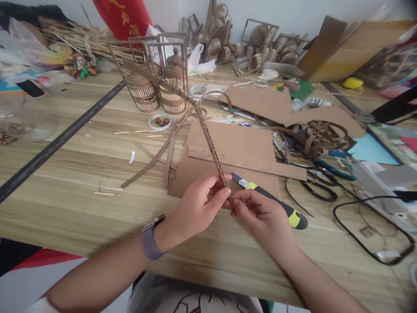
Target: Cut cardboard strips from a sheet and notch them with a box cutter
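A long, bent cardboard strip rises from my hands toward the upper left, its corrugated edge showing. My left hand, with a watch on the wrist, pinches it near the lower end. The fingertips of my right hand are closed on the strip's very end, just beside my left thumb. Behind the hands lies a flat cardboard sheet with a narrower cardboard piece on it. A yellow-and-black utility knife rests behind my right hand, its blade toward the left.
Two framed lantern-like models stand at the back left, near a tape ring holding brown balls. Loose cardboard strips lie left of the sheet. Scissors, a black cable and coiled strips are at the right.
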Demonstrator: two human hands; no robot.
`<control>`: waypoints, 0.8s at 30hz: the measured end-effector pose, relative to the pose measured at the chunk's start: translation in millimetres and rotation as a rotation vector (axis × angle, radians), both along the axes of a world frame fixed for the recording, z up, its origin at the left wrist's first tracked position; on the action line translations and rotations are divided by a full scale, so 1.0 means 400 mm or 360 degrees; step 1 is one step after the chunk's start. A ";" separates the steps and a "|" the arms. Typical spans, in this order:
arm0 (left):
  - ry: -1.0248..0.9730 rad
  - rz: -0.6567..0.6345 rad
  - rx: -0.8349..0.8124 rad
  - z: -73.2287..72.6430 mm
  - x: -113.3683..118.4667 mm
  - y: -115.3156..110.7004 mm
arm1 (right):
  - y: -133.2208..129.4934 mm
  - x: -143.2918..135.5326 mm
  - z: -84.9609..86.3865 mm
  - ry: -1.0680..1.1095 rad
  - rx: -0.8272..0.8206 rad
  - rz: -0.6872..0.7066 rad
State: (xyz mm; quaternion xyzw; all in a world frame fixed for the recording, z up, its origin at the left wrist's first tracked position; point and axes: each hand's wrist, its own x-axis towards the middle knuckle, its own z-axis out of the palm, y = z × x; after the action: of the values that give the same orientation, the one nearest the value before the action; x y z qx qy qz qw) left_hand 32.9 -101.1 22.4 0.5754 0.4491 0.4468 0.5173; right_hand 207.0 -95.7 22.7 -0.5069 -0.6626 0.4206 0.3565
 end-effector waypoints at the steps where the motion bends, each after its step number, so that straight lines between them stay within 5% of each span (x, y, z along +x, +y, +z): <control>1: -0.0022 0.0001 -0.0013 0.001 0.000 0.001 | 0.000 0.000 0.001 0.0002 0.0004 0.0007; 24: 0.0023 -0.0059 -0.0092 0.003 -0.004 0.008 | 0.012 0.024 -0.028 0.0206 -0.0258 0.0259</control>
State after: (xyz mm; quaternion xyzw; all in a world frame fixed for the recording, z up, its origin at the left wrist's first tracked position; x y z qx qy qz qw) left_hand 31.1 -98.1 23.8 0.5717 0.4547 0.4198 0.5387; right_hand 216.7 -90.9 11.7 -0.4504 -0.6410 0.5321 0.3211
